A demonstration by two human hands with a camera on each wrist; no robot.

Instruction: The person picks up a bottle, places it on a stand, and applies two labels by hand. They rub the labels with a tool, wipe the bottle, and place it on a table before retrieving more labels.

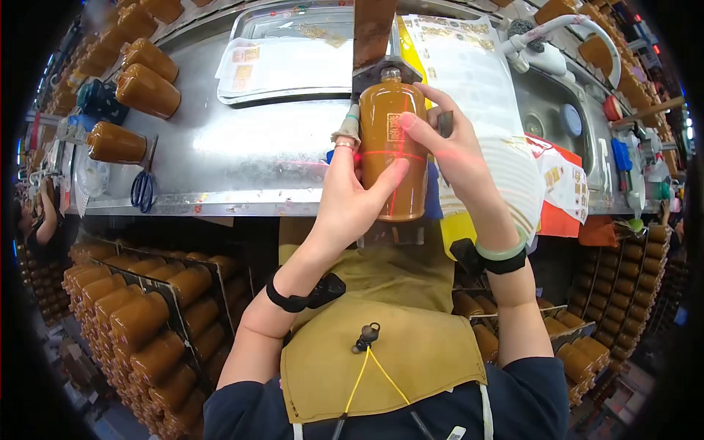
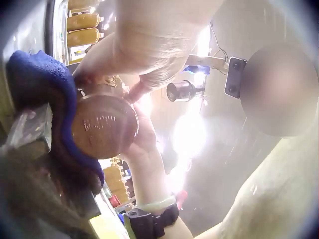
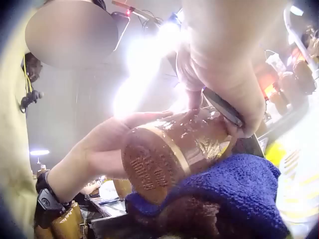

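A glossy brown bottle lies on its side with its neck pointing away, a small square gold decal on its upper face. Red laser lines cross it. My left hand grips its left side, thumb on top; pale covers sit on a finger. From the right, my right hand holds the bottle, thumb beside the decal. A dark flat scraper is tucked between the right fingers. Under the bottle is a blue towel; embossed lettering shows on the bottle's base.
A metal tray with decal sheets stands behind on the left. Brown bottles and blue-handled scissors are farther left. To the right lie white decal sheets and a sink. Racks of bottles flank the bench below.
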